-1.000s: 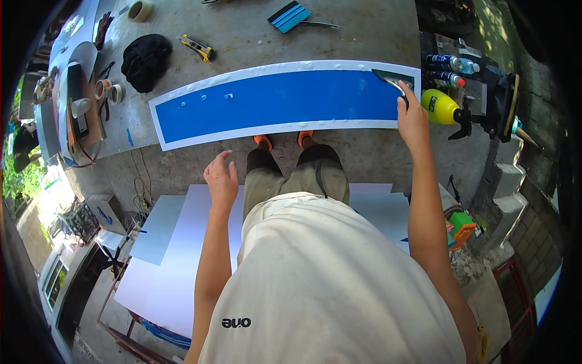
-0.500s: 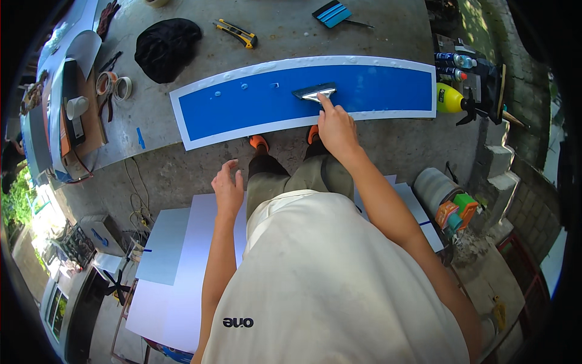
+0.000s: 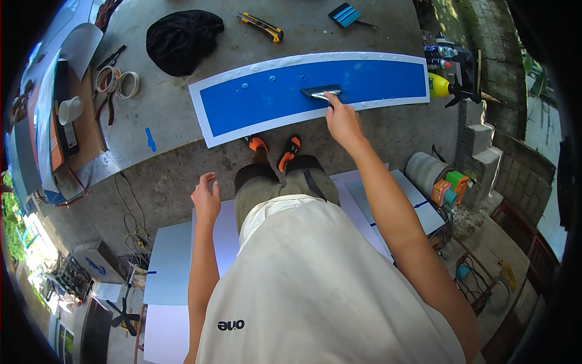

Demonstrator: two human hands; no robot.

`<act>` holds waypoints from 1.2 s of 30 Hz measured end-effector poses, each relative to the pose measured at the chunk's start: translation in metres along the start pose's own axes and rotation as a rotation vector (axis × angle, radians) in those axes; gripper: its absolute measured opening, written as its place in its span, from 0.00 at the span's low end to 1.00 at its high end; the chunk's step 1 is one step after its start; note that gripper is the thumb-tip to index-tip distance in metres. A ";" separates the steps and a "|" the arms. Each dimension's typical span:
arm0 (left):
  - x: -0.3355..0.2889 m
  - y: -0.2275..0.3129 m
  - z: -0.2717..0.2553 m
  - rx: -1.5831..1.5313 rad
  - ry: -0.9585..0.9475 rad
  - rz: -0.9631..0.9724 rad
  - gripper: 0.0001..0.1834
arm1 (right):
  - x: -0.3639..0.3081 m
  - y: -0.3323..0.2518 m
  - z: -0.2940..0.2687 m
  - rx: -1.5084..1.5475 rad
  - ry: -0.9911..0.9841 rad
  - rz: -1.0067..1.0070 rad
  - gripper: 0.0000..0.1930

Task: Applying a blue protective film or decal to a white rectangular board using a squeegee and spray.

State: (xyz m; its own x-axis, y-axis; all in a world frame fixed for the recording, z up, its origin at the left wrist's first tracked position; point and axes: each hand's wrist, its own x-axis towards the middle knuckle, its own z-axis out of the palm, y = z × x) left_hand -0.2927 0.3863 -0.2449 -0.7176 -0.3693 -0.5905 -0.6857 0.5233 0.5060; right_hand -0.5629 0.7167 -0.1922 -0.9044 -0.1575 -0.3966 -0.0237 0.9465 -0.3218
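A long, slightly curved blue panel with a white border (image 3: 248,106) lies along the near edge of the grey table (image 3: 151,115). My right hand (image 3: 344,124) grips a squeegee (image 3: 322,92) with a wide dark blade and shiny metal head, whose handle is mostly hidden by the fingers. The blade rests on the blue surface near the panel's middle. Several small bubbles or droplets show on the blue to its left and along the far white border. My left hand (image 3: 207,197) hangs in the air short of the table, holding nothing, its fingers loosely bent and apart.
Beyond the panel lie a black cloth (image 3: 183,42), a yellow utility knife (image 3: 262,27) and a blue scraper card (image 3: 345,14). Tape rolls (image 3: 127,85) and pliers (image 3: 105,104) sit at the left. A yellow spray bottle (image 3: 438,85) stands at the right end. Behind me are white sheets (image 3: 167,327).
The view has shifted, so the table things appear farther right and the right-side things farther left. The squeegee sits slightly farther left along the panel. One foot has stepped.
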 end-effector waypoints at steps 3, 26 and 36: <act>-0.003 -0.001 0.004 -0.036 -0.002 -0.005 0.17 | -0.033 -0.006 0.001 -0.037 -0.135 0.098 0.22; 0.020 0.006 -0.018 -0.014 -0.065 0.104 0.15 | -0.048 -0.087 0.035 -0.007 -0.166 0.077 0.23; 0.025 0.003 -0.027 -0.007 -0.069 0.138 0.15 | -0.023 -0.128 0.054 -0.016 -0.156 0.028 0.24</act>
State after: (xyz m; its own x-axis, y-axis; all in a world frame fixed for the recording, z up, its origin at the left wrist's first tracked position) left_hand -0.3156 0.3580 -0.2414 -0.7954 -0.2399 -0.5566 -0.5816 0.5604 0.5896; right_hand -0.5162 0.5838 -0.1884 -0.8275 -0.1715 -0.5347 -0.0070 0.9553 -0.2956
